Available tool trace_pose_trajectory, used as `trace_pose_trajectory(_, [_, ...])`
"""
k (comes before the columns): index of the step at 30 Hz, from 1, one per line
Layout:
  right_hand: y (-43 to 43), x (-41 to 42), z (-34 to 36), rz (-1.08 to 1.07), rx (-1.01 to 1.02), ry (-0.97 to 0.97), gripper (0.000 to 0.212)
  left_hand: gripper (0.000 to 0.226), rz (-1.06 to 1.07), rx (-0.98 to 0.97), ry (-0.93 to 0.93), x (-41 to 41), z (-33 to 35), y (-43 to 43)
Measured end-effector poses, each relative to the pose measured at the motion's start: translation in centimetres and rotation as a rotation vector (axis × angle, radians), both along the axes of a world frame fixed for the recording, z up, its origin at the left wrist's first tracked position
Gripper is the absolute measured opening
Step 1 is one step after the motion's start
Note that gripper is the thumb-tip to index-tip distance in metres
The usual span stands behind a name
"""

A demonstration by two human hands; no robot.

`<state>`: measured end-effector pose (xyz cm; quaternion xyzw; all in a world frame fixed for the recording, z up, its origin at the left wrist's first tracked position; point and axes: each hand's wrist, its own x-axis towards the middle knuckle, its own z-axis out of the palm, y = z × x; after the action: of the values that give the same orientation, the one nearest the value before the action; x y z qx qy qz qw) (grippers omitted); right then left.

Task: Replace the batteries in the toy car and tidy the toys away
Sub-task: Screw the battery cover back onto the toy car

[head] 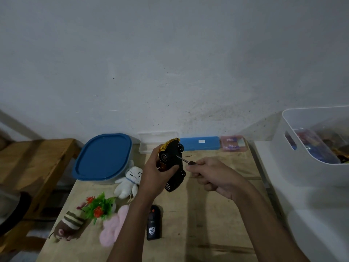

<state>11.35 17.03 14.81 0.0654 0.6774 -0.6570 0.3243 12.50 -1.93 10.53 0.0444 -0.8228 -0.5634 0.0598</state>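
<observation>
The left hand [151, 173] clamps the car [172, 163] round its light, hard, likely slippery body, underside out, while the right hand [213, 176] grips a screwdriver [186, 161].

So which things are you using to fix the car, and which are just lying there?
In use: toy car in left hand; screwdriver in right hand.
Lying about for now: remote, white plush, pink plush, striped plush, plastic plant.

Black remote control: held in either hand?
No: the black remote control lies on the wooden table, while the left hand grips the black-and-yellow toy car and the right hand grips a dark-handled screwdriver.
</observation>
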Motion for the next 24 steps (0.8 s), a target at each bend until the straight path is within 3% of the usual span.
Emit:
trace_pose_trajectory(5, [0.4, -0.2, -0.3, -0.042, 0.321, 0.311, 0.025, 0.065, -0.008, 0.002, -0.013, 0.1, 0.2, 0.1])
trace_pose_trajectory(10, [0.9, 0.2, 0.0, 0.036, 0.204, 0.070, 0.033, 0.064, -0.013, 0.037, 0.001, 0.6, -0.4, 0.8])
trace_pose_trajectory(14, [1.3, 0.2, -0.4, 0.043, 0.391, 0.280, 0.029, 0.066, -0.019, 0.048, -0.009, 0.6, -0.7, 1.1])
trace_pose_trajectory(18, [1.6, 0.0, -0.5, 0.061, 0.416, 0.429, 0.026, 0.064, -0.019, 0.068, -0.007, 0.5, -0.5, 1.2])
trace_pose_trajectory(21, [1.4, 0.1, -0.7, 0.147, 0.297, 0.307, 0.037, 0.064, -0.022, 0.104, -0.008, 0.4, -0.4, 1.1])
trace_pose_trajectory(24, [0.9, 0.0, -0.9, -0.001, 0.080, 0.130, 0.036, 0.062, -0.016, 0.202, -0.023, 0.5, -0.3, 1.2])
